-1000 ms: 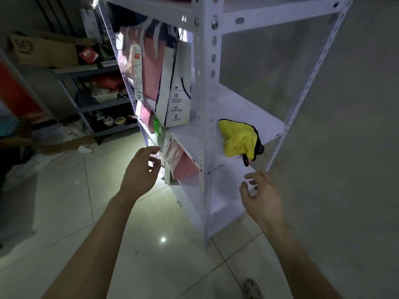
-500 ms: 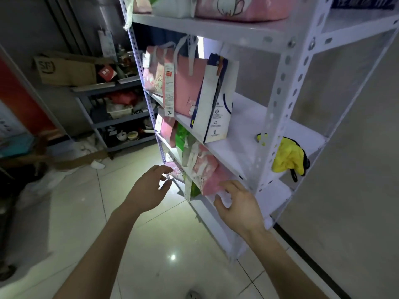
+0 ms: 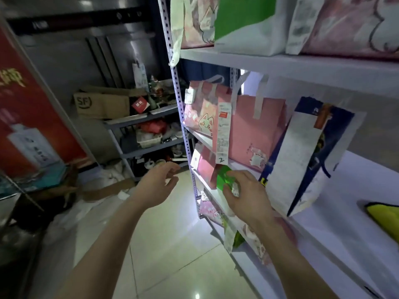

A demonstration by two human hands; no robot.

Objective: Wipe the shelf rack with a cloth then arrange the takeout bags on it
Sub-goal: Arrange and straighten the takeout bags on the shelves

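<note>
Dim room, pale glossy floor tiles [image 3: 172, 244] catching a lamp glare [image 3: 197, 296]. Against the grey metal back wall [image 3: 64, 61], a dark shelf unit [image 3: 151, 148] with clutter and a cardboard box [image 3: 101, 104]. Far left, a red poster [image 3: 26, 117].

Right hand [image 3: 244, 195] covers the near side of the green bag [image 3: 224, 176]; how far the bag extends is unclear. Well right of the grip, yellow cloth [image 3: 384, 219] cut by frame edge. Above the grip, receipt [image 3: 223, 130] print blurred, unreadable; top-shelf bags [image 3: 244, 22] cropped.
</note>
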